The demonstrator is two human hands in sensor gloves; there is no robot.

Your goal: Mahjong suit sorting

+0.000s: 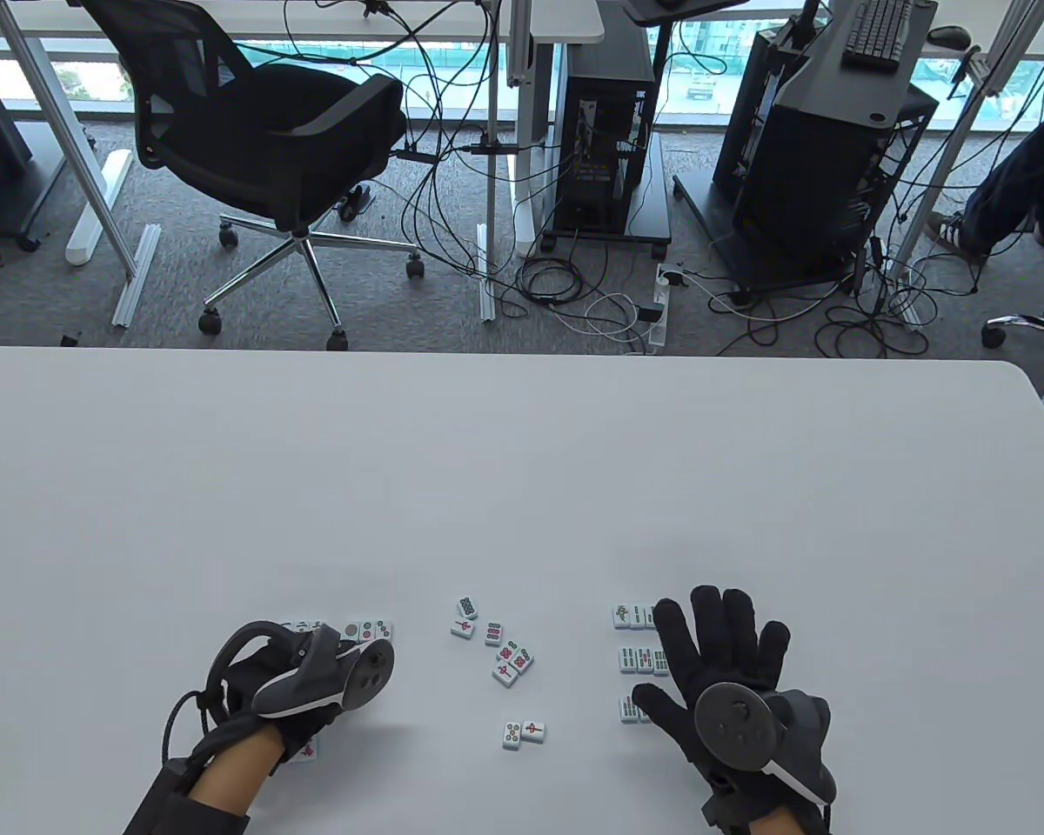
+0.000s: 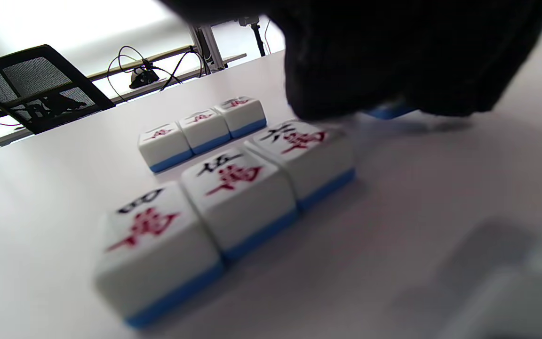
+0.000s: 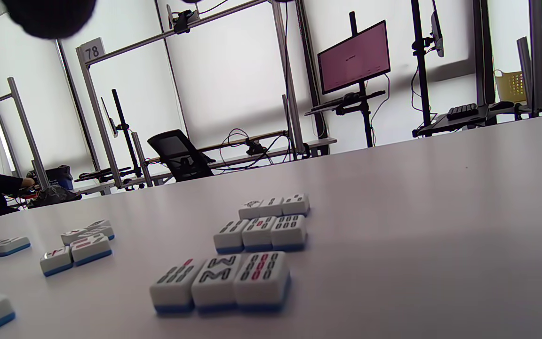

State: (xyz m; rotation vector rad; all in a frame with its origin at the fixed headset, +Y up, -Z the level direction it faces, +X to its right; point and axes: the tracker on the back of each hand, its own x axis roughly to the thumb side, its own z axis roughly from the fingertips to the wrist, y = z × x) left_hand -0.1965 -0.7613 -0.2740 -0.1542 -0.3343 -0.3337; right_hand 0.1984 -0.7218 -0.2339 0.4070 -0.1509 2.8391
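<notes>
A wide white table (image 1: 522,452) is filling the near half of the room, and beyond its far edge grey carpet is running off to a black office chair (image 1: 270,148), computer towers on carts (image 1: 605,148) and a tangle of cables (image 1: 574,287). Tall windows are letting in bright daylight behind them; a monitor (image 3: 354,56) is glowing on a stand.

The tiles are lying in three lots near the front edge. Loose tiles (image 1: 496,652) are sitting scattered in the middle, between the hands. On the right, three short rows of bamboo tiles (image 3: 261,247) are lining up one behind another, three tiles each, and the right hand (image 1: 722,670) is hovering over them with fingers spread straight, gripping nothing. On the left, two rows of character tiles (image 2: 224,188) are lying side by side, with a few circle tiles (image 1: 370,628) just past them. The left hand (image 1: 287,696) is covering that lot; its fingertips (image 2: 346,70) are coming down against the end tile of the nearer row, but whether they are pinching it I cannot tell.
</notes>
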